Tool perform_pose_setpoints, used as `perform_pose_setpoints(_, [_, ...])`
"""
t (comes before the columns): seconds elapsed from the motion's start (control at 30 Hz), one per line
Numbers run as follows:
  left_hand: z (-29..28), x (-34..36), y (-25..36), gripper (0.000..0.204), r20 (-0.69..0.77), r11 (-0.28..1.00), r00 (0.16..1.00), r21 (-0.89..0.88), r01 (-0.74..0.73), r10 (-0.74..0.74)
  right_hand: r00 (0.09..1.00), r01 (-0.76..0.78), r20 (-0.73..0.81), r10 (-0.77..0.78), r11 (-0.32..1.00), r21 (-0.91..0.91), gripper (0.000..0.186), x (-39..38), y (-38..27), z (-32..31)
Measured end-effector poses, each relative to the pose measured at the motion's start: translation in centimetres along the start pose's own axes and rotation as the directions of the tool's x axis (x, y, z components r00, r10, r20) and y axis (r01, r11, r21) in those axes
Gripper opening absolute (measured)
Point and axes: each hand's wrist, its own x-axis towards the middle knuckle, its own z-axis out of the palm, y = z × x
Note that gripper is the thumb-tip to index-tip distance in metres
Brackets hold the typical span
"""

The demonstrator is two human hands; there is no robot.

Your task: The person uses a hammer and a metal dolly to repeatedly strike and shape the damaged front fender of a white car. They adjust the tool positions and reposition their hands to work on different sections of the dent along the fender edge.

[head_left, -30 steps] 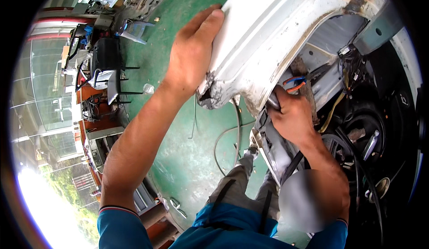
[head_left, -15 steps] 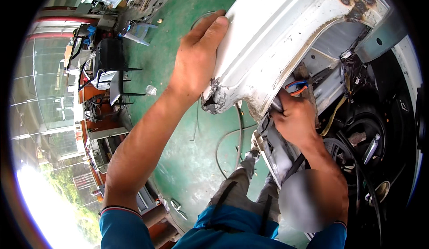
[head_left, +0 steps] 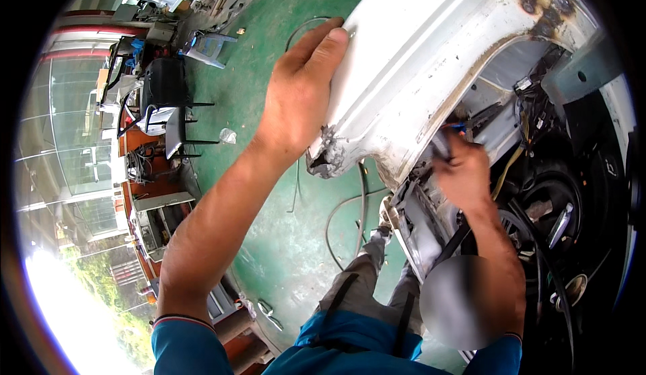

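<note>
A white car body panel, crumpled and dirty at its near left corner, runs from the centre to the upper right. My left hand lies against its outer left side, with the fingers stretched out along it. My right hand is closed inside the panel's opening, around a grey tool mostly hidden by the fingers and blurred. A bit of blue and orange shows just beyond the knuckles; its kind is unclear. Below that hand is bent, torn sheet metal.
Loose wiring and a yellow cable hang inside the car at right, above a spare wheel. A grey hose loops across the green floor. Black chairs and a blue-grey stool stand at left.
My right hand has shifted slightly right and up with the grey tool, which is tilted differently. My left hand stays on the panel; the panel sits slightly lower and to the right in view.
</note>
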Motion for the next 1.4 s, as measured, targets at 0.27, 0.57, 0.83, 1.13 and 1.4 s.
perform_pose_setpoints(0.27, [0.3, -0.2, 0.7, 0.062, -0.009, 1.000, 1.000, 0.029, 0.006, -0.006, 0.985, 0.092, 0.149, -0.090, 0.996, -0.007, 0.023, 0.7, -4.3, -0.7])
perform_pose_setpoints(0.57, [0.2, -0.4, 0.6, 0.062, 0.002, 0.999, 0.999, 0.005, 0.032, -0.032, 0.940, -0.077, 0.342, -0.008, 0.969, 0.235, 0.023, 2.3, -3.4, -5.0])
perform_pose_setpoints(0.83, [0.1, -0.5, 1.2, 0.064, 0.005, 0.999, 1.000, 0.035, 0.030, -0.030, 0.850, 0.225, 0.475, -0.228, 0.972, 0.065, 0.033, 3.3, -4.2, -5.5])
perform_pose_setpoints(1.13, [0.1, -0.5, 1.4, 0.067, 0.017, 0.999, 0.999, 0.037, 0.036, -0.036, 0.894, -0.049, 0.447, -0.024, 0.987, 0.150, 0.034, 5.2, -3.9, -7.0])
perform_pose_setpoints(1.4, [-0.3, -0.3, 0.6, 0.067, 0.006, 0.982, 0.998, 0.175, -0.066, 0.066, 0.771, 0.311, 0.537, -0.342, 0.938, 0.151, 0.033, 5.5, -4.3, -6.4])
